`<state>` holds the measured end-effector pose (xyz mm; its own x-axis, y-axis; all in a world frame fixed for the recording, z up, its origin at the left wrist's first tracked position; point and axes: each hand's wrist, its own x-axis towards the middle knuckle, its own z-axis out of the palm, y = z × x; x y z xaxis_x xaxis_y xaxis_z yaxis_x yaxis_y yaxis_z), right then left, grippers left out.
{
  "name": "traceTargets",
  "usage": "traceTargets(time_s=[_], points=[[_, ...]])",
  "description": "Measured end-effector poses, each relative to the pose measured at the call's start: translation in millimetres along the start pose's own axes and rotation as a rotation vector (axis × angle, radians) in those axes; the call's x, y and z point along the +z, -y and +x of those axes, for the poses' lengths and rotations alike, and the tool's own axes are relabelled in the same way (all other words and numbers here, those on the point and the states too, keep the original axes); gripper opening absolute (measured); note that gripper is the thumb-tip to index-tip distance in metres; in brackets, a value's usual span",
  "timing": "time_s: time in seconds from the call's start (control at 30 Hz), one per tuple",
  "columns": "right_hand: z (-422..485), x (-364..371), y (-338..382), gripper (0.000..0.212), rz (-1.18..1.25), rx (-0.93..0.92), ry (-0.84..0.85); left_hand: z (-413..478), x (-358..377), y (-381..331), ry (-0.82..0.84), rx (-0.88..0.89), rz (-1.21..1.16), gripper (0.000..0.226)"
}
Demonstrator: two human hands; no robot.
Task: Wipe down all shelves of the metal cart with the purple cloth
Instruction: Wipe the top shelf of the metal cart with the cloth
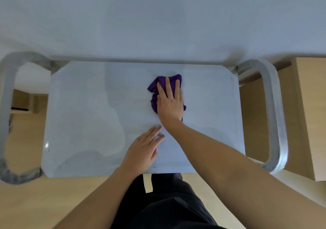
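The metal cart's top shelf [84, 109] fills the middle of the head view, seen from straight above. A crumpled purple cloth [153, 87] lies right of the shelf's centre, toward the far edge. My right hand [169, 100] lies flat on the cloth with fingers spread, pressing it against the metal and covering most of it. My left hand [143, 150] rests palm down on the bare shelf near the front edge, fingers apart, holding nothing. The lower shelves are hidden beneath the top one.
Curved metal handle bars stand at the cart's left end [7, 109] and right end [275, 116]. A white wall [158, 17] lies just beyond the far edge. A wooden cabinet [310, 116] stands at the right. My dark trousers [167, 202] and wooden floor [35, 202] show below.
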<state>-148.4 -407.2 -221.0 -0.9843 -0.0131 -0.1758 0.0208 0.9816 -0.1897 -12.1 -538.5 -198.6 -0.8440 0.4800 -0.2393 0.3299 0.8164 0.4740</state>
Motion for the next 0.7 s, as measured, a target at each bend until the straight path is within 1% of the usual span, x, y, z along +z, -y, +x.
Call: traceTargets(time_s=[0.13,0.23,0.33,0.43,0.53,0.6,0.7], points=[[-1.0,-0.7,14.0,0.049,0.016,0.08,-0.004,-27.0,-25.4,44.1,-0.02,-0.038,-0.005,0.051],[-4.9,3.6,37.2,0.05,0.036,0.16,-0.017,-44.1,-40.7,76.4,-0.011,-0.028,0.006,0.051],[-10.8,11.5,69.8,0.049,0.057,0.163,-0.019,-55.4,-50.2,99.5,0.002,-0.026,0.028,0.05],[-16.9,21.8,108.2,0.05,0.042,0.081,-0.007,-65.0,-56.7,116.9,-0.011,-0.074,0.047,0.049],[-22.1,32.0,143.7,0.053,-0.007,-0.093,0.031,-76.7,-63.1,133.3,-0.024,-0.182,0.094,0.051],[-19.1,34.1,152.1,0.055,-0.023,-0.17,0.066,-83.1,-67.8,146.3,-0.033,-0.247,0.127,0.055],[-8.7,25.8,141.0,0.058,-0.03,-0.249,0.082,-89.1,-68.6,159.9,-0.019,-0.224,0.158,0.062]])
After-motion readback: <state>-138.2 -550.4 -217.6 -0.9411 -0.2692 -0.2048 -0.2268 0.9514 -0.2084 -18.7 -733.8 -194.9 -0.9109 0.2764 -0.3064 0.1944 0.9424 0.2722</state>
